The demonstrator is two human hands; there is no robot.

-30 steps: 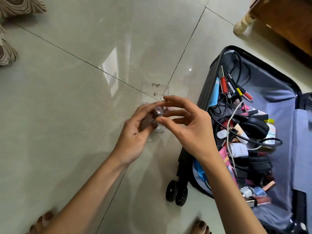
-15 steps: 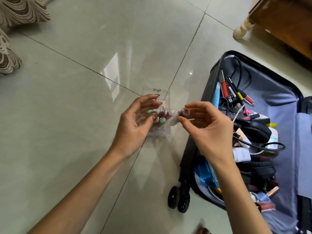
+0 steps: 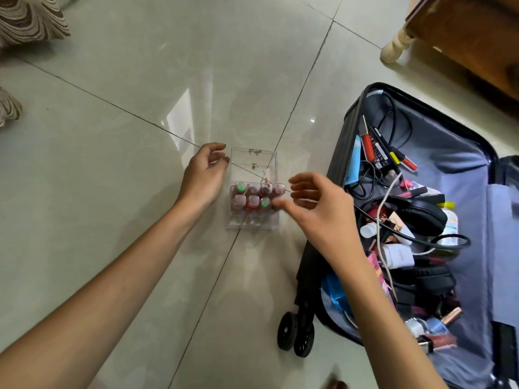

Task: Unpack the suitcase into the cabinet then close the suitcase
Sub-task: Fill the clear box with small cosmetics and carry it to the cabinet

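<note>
- Suitcase [image 3: 338, 153] lies open on the tiled floor [image 3: 118, 169], just right of the right hand [image 3: 317, 211]; that arm's forearm crosses in front of the case's left wall.
- Its lined half, right of the right hand, is heaped with black headphones [image 3: 421, 217], a white cable [image 3: 379, 220], dark cords, a red tube [image 3: 367, 143] and small cosmetics.
- A clear box [image 3: 252, 152] stands on the floor between the two hands.
- Small bottles [image 3: 254, 202] stand in two rows in the half of the box nearer the person.
- Left hand [image 3: 203, 178] holds nothing. Its fingers are loosely curled just beside the box's left wall, the tips near the far left corner. Whether they touch it is unclear.
- The right hand holds nothing either, fingers relaxed and apart. The thumb tip is at the box's right edge beside the bottles; contact cannot be judged.
- The case's wheels [image 3: 295, 336] sit below the right hand, left of its forearm.
- A pale furniture leg [image 3: 393, 49] stands well beyond the right hand.
</note>
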